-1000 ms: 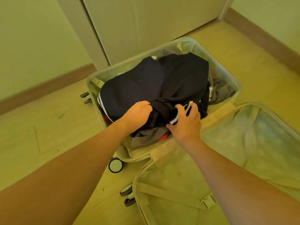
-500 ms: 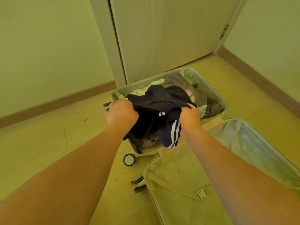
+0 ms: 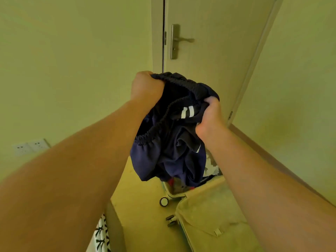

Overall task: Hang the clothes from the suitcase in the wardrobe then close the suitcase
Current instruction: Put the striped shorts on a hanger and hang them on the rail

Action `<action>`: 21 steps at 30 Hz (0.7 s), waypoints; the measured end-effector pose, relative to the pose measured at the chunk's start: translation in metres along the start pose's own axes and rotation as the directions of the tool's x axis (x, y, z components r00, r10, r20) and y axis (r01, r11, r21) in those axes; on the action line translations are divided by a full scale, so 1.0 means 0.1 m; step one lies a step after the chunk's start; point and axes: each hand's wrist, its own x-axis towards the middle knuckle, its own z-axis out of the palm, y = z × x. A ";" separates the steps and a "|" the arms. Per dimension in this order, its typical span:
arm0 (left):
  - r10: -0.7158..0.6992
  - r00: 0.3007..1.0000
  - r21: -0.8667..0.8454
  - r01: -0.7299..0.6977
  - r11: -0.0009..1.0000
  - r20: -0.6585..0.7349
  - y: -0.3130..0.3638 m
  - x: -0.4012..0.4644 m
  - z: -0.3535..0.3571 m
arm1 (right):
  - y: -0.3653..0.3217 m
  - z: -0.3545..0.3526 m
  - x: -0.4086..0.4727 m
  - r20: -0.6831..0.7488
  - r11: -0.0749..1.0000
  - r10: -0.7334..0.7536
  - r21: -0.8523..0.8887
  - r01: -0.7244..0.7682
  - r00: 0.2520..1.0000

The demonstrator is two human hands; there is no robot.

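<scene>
Dark navy trousers [image 3: 171, 146] with an elastic waistband and white stripes hang bunched in the air at chest height. My left hand [image 3: 146, 88] grips the waistband at its far left. My right hand [image 3: 209, 117] grips the waistband and cloth at the right. Below them the open suitcase [image 3: 205, 215] lies on the floor; its near half shows a fabric lining, and the far half with other clothes [image 3: 211, 168] is mostly hidden behind the trousers. No wardrobe is in view.
A closed door [image 3: 218, 51] with a metal handle [image 3: 179, 40] stands straight ahead. Wall sockets [image 3: 31, 146] sit low on the left wall. A patterned cloth and a board edge [image 3: 112, 226] show at the bottom left. Skirting runs along the right wall.
Both hands have lifted the dark trousers up out of the suitcase to chest height. The view has risen, so the door handle now shows and the suitcase sits low in frame.
</scene>
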 end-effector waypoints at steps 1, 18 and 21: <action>0.032 0.999 0.013 -0.031 0.999 -0.023 0.26 -0.04 -0.20 | -0.14 0.18 -0.18 0.040 1.000 -0.022 0.009 0.022 0.999; 0.293 0.866 0.169 -0.243 0.955 -0.405 2.30 -1.93 -3.60 | -0.48 2.43 -3.38 0.577 0.976 -0.118 0.217 -0.012 0.808; 0.204 0.889 0.170 -0.145 0.975 -0.411 1.96 -2.14 -3.89 | -0.02 2.50 -3.55 0.606 0.986 -0.004 0.136 -0.099 0.796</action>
